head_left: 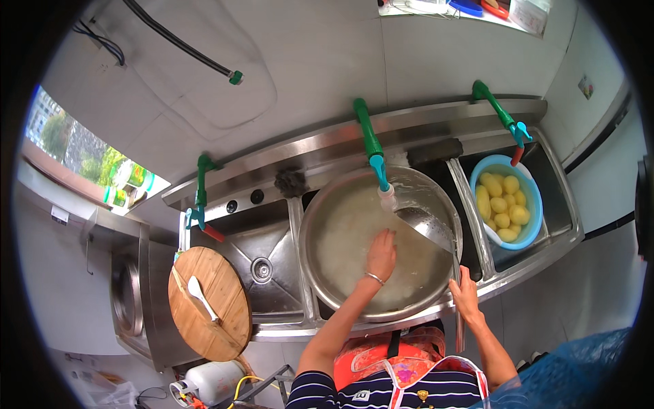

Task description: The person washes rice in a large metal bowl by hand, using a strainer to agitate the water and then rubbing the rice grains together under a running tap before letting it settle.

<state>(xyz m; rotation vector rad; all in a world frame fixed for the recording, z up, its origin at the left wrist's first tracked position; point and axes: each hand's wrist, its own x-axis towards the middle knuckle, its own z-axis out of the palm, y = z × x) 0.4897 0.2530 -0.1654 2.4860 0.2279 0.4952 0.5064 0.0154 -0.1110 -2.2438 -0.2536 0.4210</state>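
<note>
- Window (75, 146) at 9 o'clock of the frame, green trees outside, a few jars on its sill.
- Round wooden board (209, 302) at 7 o'clock, resting on the counter's left end and overhanging the left sink's front corner; a white spatula (201, 296) lies on it, blade toward 11.
- Left sink (262, 262), steel, with its drain at the middle; a green tap (201, 194) stands above it at 11 o'clock of the drain.
- Dark scrubber (291, 183) on the ledge between left and middle sinks.
- Steel basin (327, 225) fills the middle sink, holding cloudy white water; the middle green tap (371, 144) hangs over its 1 o'clock side.
- Left hand (381, 253) lies in the basin just right of its middle, palm down, fingers spread loosely toward 12 and dipped in the water, clasping nothing that shows; a silver bangle sits on the wrist.
- Strainer (424, 226), a perforated metal scoop, lies at the basin's 3 o'clock side, just right of the left hand; its long handle runs down toward 5 over the rim.
- Right hand (465, 294) is at the basin's 4 o'clock rim, fingers curled around the strainer's handle at the counter's front edge.
- Blue bowl (528, 187) sits in the right sink, tilted against the wall, full of peeled yellow potatoes (502, 204); a third green tap (501, 112) reaches over it at 12.
- Apron (402, 361), red and floral, over a striped shirt at 6 o'clock.
</note>
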